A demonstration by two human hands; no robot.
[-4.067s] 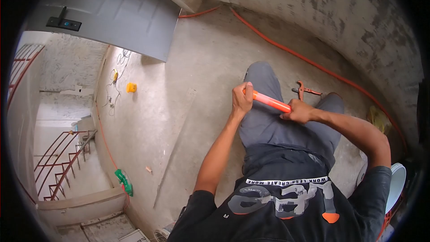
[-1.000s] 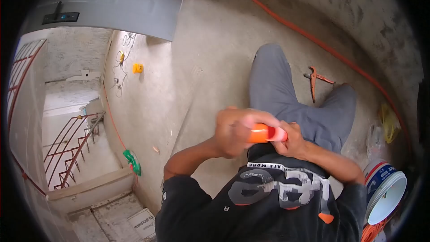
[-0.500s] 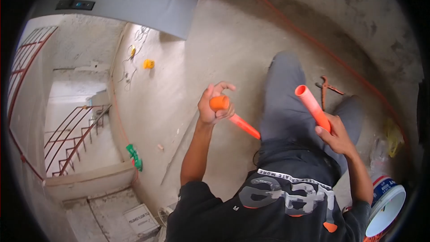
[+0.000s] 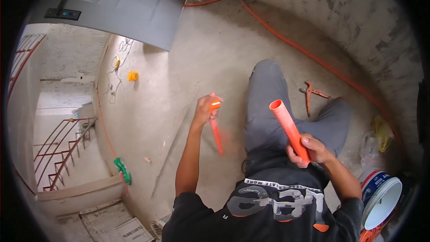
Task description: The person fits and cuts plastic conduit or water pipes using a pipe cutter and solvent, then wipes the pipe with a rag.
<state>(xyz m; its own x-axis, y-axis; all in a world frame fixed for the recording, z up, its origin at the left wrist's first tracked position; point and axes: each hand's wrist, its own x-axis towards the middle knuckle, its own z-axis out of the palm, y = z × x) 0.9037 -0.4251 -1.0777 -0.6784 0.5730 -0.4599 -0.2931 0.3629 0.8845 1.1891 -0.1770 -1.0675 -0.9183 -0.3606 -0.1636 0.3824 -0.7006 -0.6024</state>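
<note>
On the left, my left hand [image 4: 205, 111] is closed round a short orange pipe fitting [image 4: 215, 105]. A thin orange pipe [image 4: 217, 138] extends down from this hand, blurred by motion; my fingers hide whether it joins the fitting. My right hand [image 4: 311, 149] grips the lower end of a thicker orange pipe [image 4: 289, 127], its open top tilted up and to the left in front of my legs. A pair of orange-handled pipe cutters [image 4: 309, 95] lies on the floor beyond my knees.
A white bucket [image 4: 386, 201] stands at the right beside plastic bags [image 4: 380, 134]. An orange hose [image 4: 309, 56] runs along the wall. A yellow object [image 4: 133, 76] and a green item [image 4: 122, 170] lie left, near the stair railing [image 4: 67, 148]. A grey door [image 4: 112, 4] is at upper left.
The thin pipe at my left hand has swung from pointing right to pointing down, and the fitting has turned. My right hand has moved left and lower with its pipe. The view has shifted.
</note>
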